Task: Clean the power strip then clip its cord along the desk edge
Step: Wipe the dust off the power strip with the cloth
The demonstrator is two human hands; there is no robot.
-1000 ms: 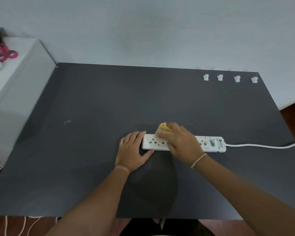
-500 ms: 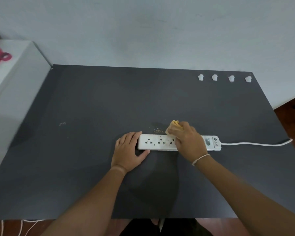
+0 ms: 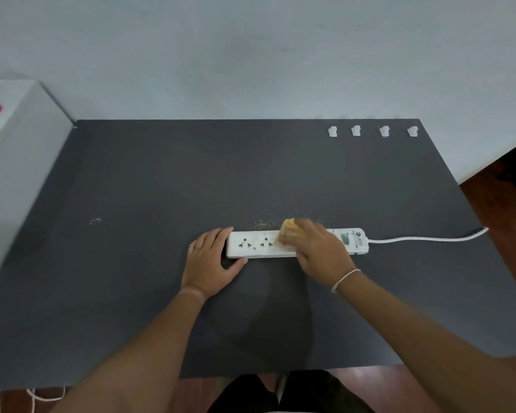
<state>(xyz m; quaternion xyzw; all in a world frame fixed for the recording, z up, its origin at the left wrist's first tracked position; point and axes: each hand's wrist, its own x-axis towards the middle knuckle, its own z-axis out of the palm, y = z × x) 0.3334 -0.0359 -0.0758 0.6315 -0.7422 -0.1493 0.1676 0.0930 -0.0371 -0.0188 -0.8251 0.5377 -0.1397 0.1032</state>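
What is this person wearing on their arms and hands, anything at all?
Very little. Both forearms are bare, with no sleeves in view and no gloves. The right hand has a thin white band around its wrist. The left hand shows no band, watch or ring.

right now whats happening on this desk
A person is wiping a white power strip that lies on a dark desk. The left hand steadies its end while the right hand rubs a yellow cloth over the sockets. Crumbs lie just behind it. Four white clips at the far edge hold no cord yet.
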